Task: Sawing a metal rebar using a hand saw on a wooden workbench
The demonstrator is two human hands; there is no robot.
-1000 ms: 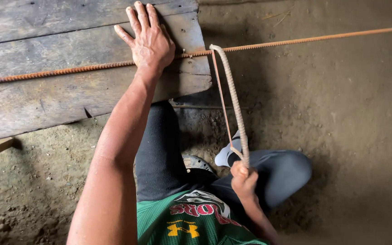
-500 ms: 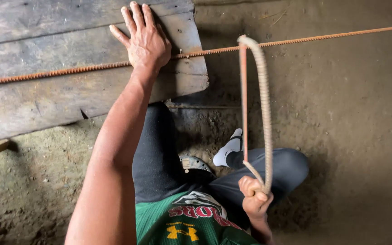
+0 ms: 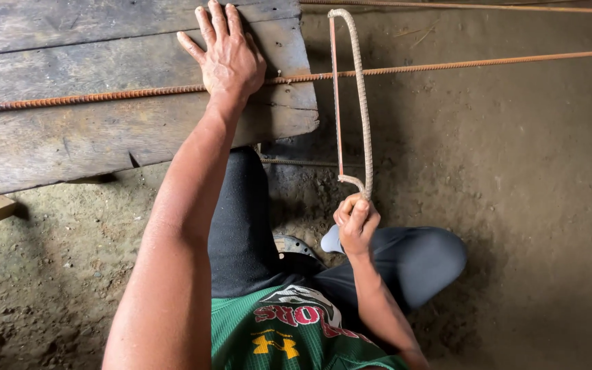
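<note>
Fingers of the right hand (image 3: 356, 223) wrap the handle of a hacksaw (image 3: 351, 96), whose blade runs away from the person, crossing the rusty rebar (image 3: 447, 66) squarely. Left hand (image 3: 227, 58), fingers spread flat, pins that bar to the wooden plank (image 3: 70, 137) just beside the blade.

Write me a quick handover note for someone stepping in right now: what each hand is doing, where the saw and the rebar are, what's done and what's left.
Left hand: flat, palm down, pinning the rusty rebar onto the wooden plank.
Right hand: closed on the handle of the homemade hacksaw, its frame bent from rebar.
Saw: blade crosses the rebar just past the plank's right end, where the bar runs on unsupported over the dirt floor.
Done: bar held down, saw placed on it.
Left: the bar is still in one piece; depth of any cut cannot be seen.
</note>
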